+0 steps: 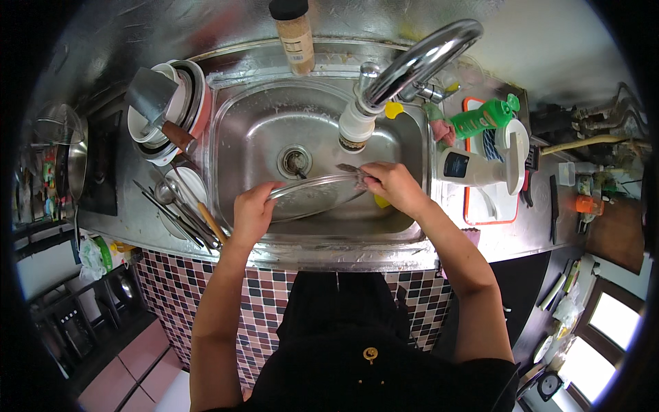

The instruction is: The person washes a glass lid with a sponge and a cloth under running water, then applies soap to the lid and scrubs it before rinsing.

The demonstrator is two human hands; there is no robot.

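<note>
My left hand point(253, 213) grips the left edge of a round, clear glass dish or lid point(316, 183); which one, I cannot tell. The glass is tilted over the stainless steel sink point(267, 123), its thick rim facing up. At the far side of the rim, my right hand point(395, 188) pinches a greyish scrubbing cloth or pad point(355, 172) against the glass. Above and just right of the glass hangs the white filter head point(356, 126) of the chrome faucet point(422, 56). The drain point(295, 161) shows behind the rim. Something yellow point(381, 201) is partly hidden by my right hand.
Stacked bowls point(203, 110) with a cleaver point(154, 98) on top stand left of the sink, above ladles and other utensils point(177, 206). A seasoning jar point(294, 41) is behind. On the right are a green detergent bottle point(481, 118), a pump bottle point(473, 167) and an orange-rimmed board point(491, 211).
</note>
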